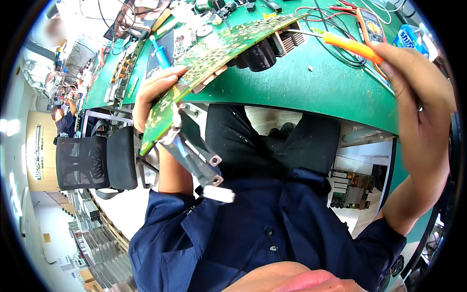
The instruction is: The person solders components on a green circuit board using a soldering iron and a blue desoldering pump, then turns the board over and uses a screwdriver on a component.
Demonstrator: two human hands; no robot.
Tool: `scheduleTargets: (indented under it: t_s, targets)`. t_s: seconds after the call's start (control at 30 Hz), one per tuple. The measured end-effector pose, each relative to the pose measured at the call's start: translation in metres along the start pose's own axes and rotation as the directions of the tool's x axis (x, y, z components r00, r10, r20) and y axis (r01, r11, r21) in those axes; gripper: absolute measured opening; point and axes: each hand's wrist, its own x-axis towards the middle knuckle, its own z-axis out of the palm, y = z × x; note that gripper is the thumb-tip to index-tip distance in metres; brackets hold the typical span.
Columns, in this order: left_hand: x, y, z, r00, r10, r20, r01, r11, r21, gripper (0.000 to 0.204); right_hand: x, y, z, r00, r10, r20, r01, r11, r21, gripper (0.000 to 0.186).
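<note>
My left hand [153,90] grips a green circuit board [212,48] by its left edge, tilted up above my lap at the bench edge. A large black cylindrical component [260,56] and a finned metal heatsink [288,45] hang beneath its right end. Black parts with a white connector [218,193] dangle from its lower left end. My right hand [413,82] holds an orange-handled screwdriver [350,45], its thin shaft reaching the board's right end by the heatsink. I cannot tell whether the tip touches it.
The green bench [311,92] holds a multimeter [369,27], cables, a blue tool [160,53], several boards and a blue pack [408,39]. A mesh office chair [82,163] and a co-worker [65,121] are at the left. Another board [355,187] lies below the bench at right.
</note>
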Motion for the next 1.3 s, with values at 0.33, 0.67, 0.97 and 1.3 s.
scheduleTargets:
  t_s: [0.33, 0.67, 0.97, 1.3]
  targets:
    - [-0.012, 0.013, 0.014, 0.997, 0.056, -0.050, -0.058, 0.997, -0.044, 0.021, -0.002, 0.013, -0.002, 0.998, -0.057, -0.015, 0.057, 0.998, -0.019, 0.018]
    - [-0.022, 0.021, 0.021, 0.992, 0.105, 0.070, -0.109, 0.992, 0.064, 0.023, -0.005, -0.012, 0.008, 1.000, 0.007, 0.030, -0.003, 0.991, -0.135, 0.019]
    - [-0.044, 0.034, 0.048, 0.945, 0.218, 0.242, -0.254, 0.959, 0.126, 0.021, -0.044, 0.027, 0.014, 0.914, 0.324, 0.246, -0.331, 0.944, -0.013, 0.017]
    - [-0.083, 0.033, 0.046, 0.915, 0.142, 0.378, -0.199, 0.973, 0.118, 0.020, -0.052, 0.056, 0.058, 0.893, 0.439, 0.101, -0.450, 0.877, 0.167, 0.024]
